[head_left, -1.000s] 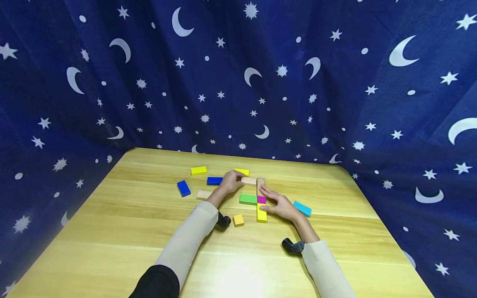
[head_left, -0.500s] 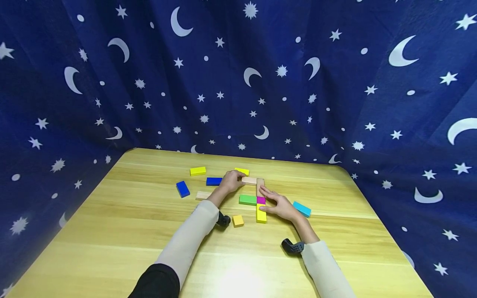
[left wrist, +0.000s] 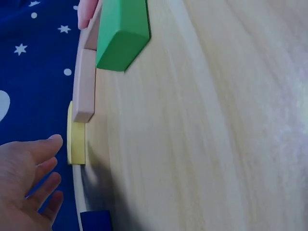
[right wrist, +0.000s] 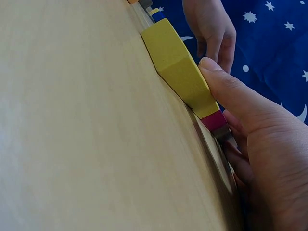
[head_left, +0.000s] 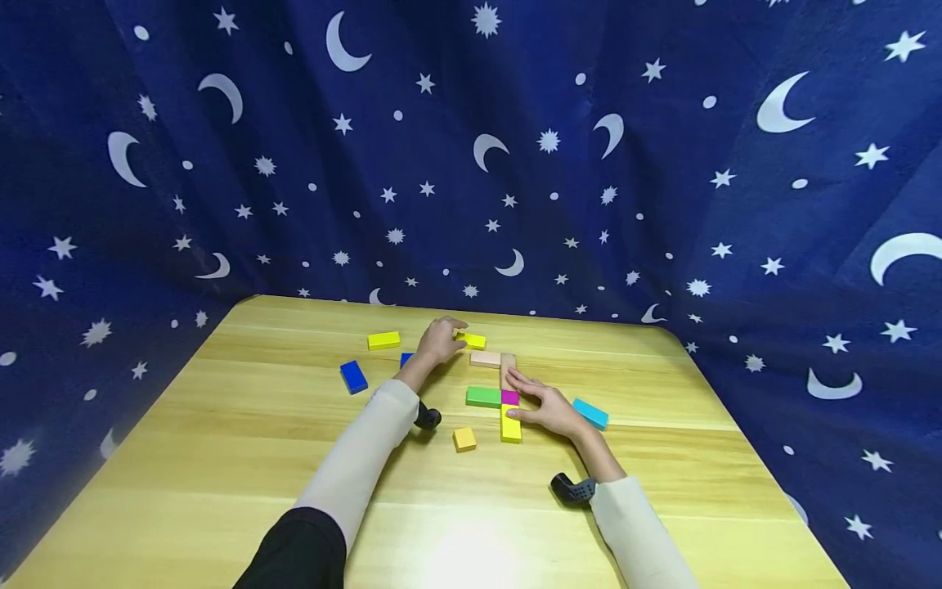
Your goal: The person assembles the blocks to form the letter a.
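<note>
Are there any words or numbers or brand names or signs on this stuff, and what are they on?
None: I can't read a word, number or brand anywhere.
Blocks: plain colours, no writing on the sides that show.
Curtain: just moons, stars and dots, no letters.
Table: only wood lines.
Black wrist gadgets: too small to tell if anything is written on them.
</note>
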Action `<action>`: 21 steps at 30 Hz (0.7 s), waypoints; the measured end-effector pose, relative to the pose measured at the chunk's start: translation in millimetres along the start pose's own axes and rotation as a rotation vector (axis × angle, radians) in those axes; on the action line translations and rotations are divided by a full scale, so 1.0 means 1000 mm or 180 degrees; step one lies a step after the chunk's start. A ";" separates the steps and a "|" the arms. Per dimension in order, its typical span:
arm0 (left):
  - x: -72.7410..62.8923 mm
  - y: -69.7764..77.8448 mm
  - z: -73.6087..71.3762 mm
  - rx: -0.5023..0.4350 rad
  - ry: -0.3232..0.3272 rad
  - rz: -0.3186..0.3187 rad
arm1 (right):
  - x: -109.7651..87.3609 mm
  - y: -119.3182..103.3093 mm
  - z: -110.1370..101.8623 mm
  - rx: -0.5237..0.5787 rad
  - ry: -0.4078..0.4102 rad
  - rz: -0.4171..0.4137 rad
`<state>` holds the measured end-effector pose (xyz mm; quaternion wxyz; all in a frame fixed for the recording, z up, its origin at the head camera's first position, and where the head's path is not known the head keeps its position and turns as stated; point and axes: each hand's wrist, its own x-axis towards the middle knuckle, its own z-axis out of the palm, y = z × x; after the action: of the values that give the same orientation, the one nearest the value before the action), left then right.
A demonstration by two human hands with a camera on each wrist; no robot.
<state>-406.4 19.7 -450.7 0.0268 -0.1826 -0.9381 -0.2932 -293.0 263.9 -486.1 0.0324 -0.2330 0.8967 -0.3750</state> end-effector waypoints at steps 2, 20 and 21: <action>0.001 -0.003 -0.001 0.0043 -0.0087 -0.0023 | 0.000 -0.001 0.000 -0.0001 0.0000 -0.0030; 0.005 -0.011 0.015 0.0316 -0.0224 0.0023 | 0.000 0.001 0.002 0.0027 0.0026 -0.0062; 0.005 -0.011 0.015 0.0322 -0.0217 0.0018 | 0.000 0.000 0.001 0.0019 0.0037 -0.0056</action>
<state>-414.1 21.3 -468.5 0.0050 -0.1936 -0.9515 -0.2390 -292.4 263.4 -487.5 0.0245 -0.2385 0.8937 -0.3793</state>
